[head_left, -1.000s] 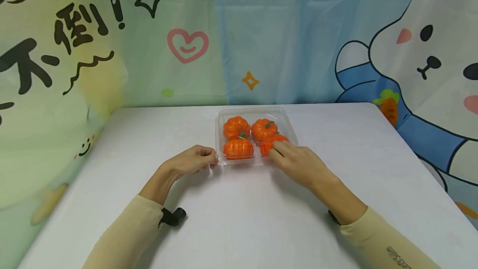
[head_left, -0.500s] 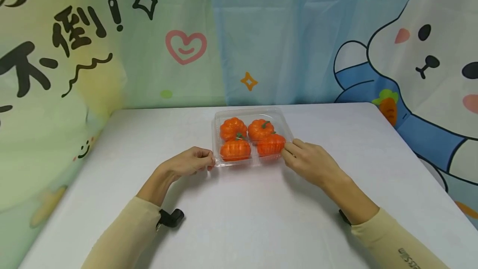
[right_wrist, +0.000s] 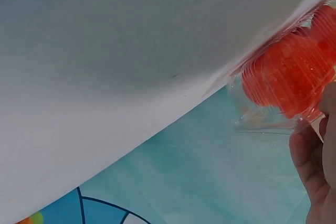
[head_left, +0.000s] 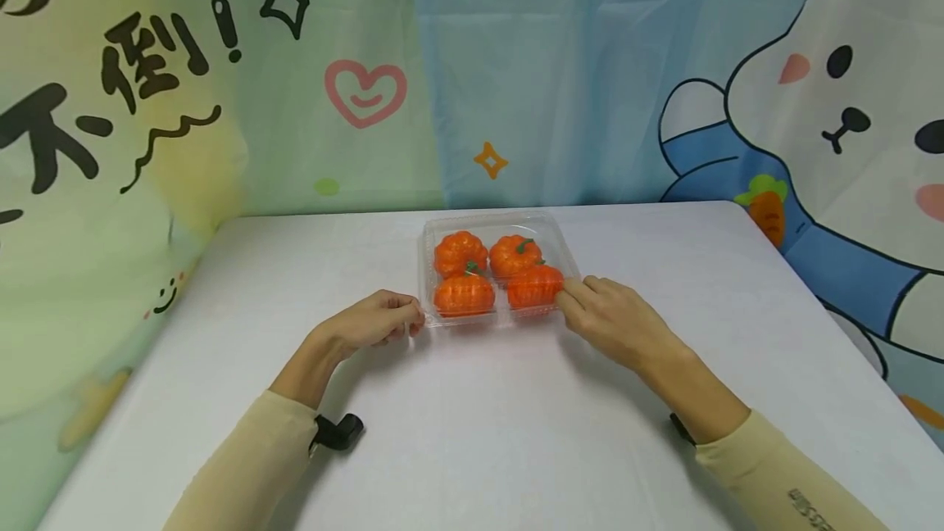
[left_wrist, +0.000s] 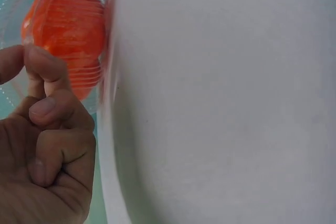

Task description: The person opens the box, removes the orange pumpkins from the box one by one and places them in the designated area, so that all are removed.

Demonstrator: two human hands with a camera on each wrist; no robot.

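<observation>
A clear plastic container (head_left: 556, 240) sits toward the back of the white table, holding several small orange pumpkins (head_left: 465, 295) with green stems, set in two rows. My left hand (head_left: 379, 319) pinches its near left corner between thumb and index finger; in the left wrist view the other fingers of that hand (left_wrist: 58, 140) are curled toward the palm. At the near right side, my right hand (head_left: 612, 319) pinches the rim beside a pumpkin (head_left: 534, 287). In the right wrist view, the fingertips (right_wrist: 303, 140) meet the clear rim.
White cloth covers the table (head_left: 472, 433), whose far edge runs just behind the container. A printed curtain (head_left: 516, 64) with cartoon figures hangs behind and to both sides. A black wrist mount (head_left: 339, 431) juts from the left sleeve.
My right hand has moved right, from over the near right pumpkin to the container's rim, uncovering that pumpkin. My left hand stays at its corner. Little differs over the last half second.
</observation>
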